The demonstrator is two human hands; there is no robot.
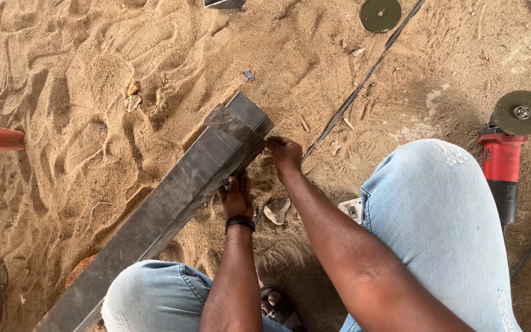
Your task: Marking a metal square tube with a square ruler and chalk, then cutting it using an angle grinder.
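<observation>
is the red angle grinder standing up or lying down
Lying down: the red angle grinder rests on its side on the sand, disc end away from the person.

No packages, signs or screens showing, only a small pale label [501,154] sitting on the red grinder [503,175] body, lying on the sand at right, its print too small to tell

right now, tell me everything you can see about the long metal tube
The long metal tube is a dull grey square-section steel length with dusty, scuffed faces. It lies slanted across the sand, from the lower left up to the centre. A short second piece sits angled at its upper end. The left hand grips its lower edge there, and the right hand touches the end corner.
</observation>
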